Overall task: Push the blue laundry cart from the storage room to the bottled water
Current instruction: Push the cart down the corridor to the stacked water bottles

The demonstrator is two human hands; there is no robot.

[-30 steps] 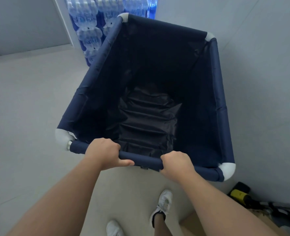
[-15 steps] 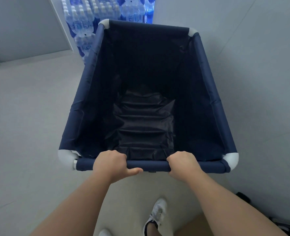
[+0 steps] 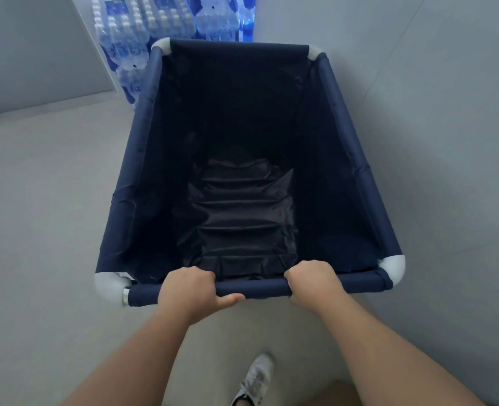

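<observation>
Navy laundry cart (image 3: 356, 159), near rail gripped by left hand (image 3: 188, 291) and right hand (image 3: 312, 281); push slowly, stop short of bottled water (image 3: 143, 30), frame top.

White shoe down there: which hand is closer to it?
Right. The right hand grips the cart's near rail almost above the white shoe; the left hand grips farther left.

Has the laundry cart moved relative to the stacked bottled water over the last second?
Yes. The laundry cart has swung straighter and closer, its far rail now squarely before the bottled water.
</observation>
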